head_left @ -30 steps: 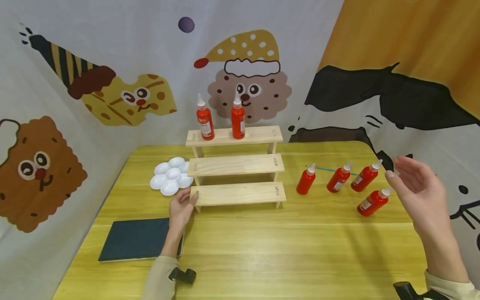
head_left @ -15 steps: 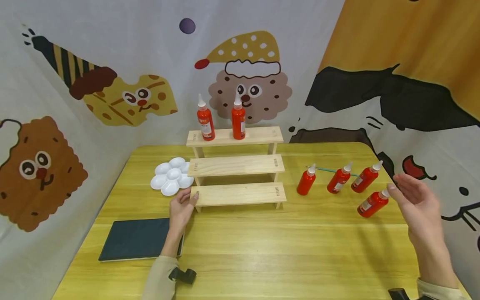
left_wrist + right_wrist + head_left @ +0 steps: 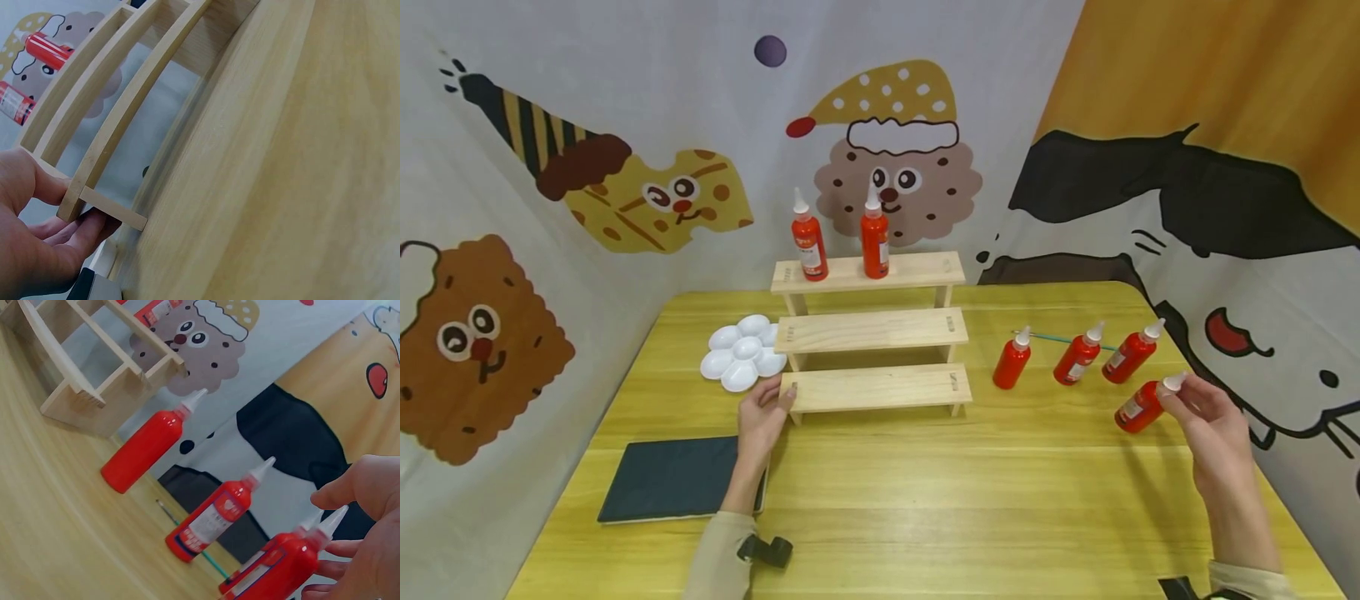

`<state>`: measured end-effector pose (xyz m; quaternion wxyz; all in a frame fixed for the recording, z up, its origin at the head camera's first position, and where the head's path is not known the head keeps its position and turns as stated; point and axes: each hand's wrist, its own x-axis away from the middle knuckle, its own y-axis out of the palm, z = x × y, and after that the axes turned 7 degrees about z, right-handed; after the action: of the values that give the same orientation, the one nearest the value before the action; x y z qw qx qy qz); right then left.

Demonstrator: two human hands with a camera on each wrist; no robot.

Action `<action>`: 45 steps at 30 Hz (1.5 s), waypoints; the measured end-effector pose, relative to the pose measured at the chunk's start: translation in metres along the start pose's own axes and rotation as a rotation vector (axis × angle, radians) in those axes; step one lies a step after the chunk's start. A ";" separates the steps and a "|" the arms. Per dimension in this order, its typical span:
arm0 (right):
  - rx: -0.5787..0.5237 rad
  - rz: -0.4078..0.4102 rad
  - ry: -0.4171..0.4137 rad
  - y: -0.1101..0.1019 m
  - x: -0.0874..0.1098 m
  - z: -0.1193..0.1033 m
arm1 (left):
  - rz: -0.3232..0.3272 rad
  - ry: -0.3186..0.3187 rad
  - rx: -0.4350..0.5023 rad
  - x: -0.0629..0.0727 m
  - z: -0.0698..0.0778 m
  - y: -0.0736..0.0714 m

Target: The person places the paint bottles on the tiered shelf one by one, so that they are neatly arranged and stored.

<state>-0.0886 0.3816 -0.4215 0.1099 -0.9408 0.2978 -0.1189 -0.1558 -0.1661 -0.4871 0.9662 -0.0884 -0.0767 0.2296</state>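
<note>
My left hand grips the left end of the lowest step of a three-tier wooden display stand, thumb on top and fingers underneath. At the right, my right hand is around the white nozzle top of the nearest red paint bottle, which stands on the table. In the right wrist view the thumb is apart from that bottle, while the fingers reach behind it. Three more red bottles stand close by: one nearest the stand, a middle one and a rear one. Two red bottles stand on the top step.
Left of the stand lies a white flower-shaped paint palette. A dark flat book lies near my left forearm. Behind the bottles is a thin teal paintbrush. A cartoon-printed curtain hangs around the wooden table.
My right hand has moved left and down to the top of the nearest bottle. My left hand keeps its grip on the lowest step, and the bottles stay where they were.
</note>
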 end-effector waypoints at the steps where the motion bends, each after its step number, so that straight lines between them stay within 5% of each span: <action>1: 0.004 -0.004 0.004 0.001 -0.001 0.002 | -0.001 0.000 0.001 0.000 0.000 0.000; 10: 0.163 -0.042 0.038 0.010 -0.011 0.013 | 0.002 -0.005 0.003 0.001 0.000 0.000; 18: 0.120 0.012 -0.008 0.014 -0.012 0.023 | -0.006 -0.009 -0.003 -0.001 -0.001 0.001; 23: 0.184 0.024 -0.020 0.016 -0.011 0.024 | -0.007 -0.008 0.003 -0.002 -0.001 0.001; 34: 0.188 0.110 -0.017 0.019 -0.002 0.015 | -0.019 -0.007 -0.002 -0.004 -0.001 0.001; 45: 0.224 0.078 -0.068 0.028 0.010 -0.008 | -0.018 0.000 0.007 -0.001 0.000 -0.002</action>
<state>-0.0980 0.3524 -0.4197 0.2287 -0.9139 0.3149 -0.1150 -0.1561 -0.1683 -0.4866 0.9685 -0.0844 -0.0768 0.2211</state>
